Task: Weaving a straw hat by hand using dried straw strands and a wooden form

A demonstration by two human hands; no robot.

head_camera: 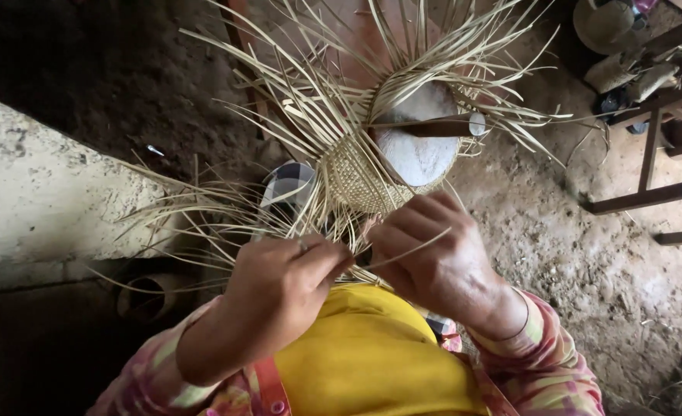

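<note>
Hands meet just below the woven straw piece [360,181], which serves as the reference point for everything noted here. The piece is a partly woven band of pale straw wrapped around a rounded pale form [418,142]; a dark stick with a pale end [433,125] lies across the top of that form. Loose unwoven strands [279,100] fan out from the woven band in all directions, most densely above it and to its left.

Left hand [279,281]: below and left of the woven piece, fingers curled closed, pinching a few thin strands between thumb and fingertips. A ring shows on one finger. Right hand [433,258]: directly below the woven piece, fingers bent inward toward its lower edge, gripping strands; one strand crosses over the knuckles. The two hands sit just beside each other; whether they touch cannot be told.

Below the hands: a yellow garment [372,358] and pink patterned sleeves [545,362]. A checked cloth [287,189] shows just left of the woven piece, behind the strands. Ground under the piece is bare earth [587,262]. Well to the right of it stand dark wooden frame bars [649,154]; well to the left, a pale rough wall [40,192].
</note>
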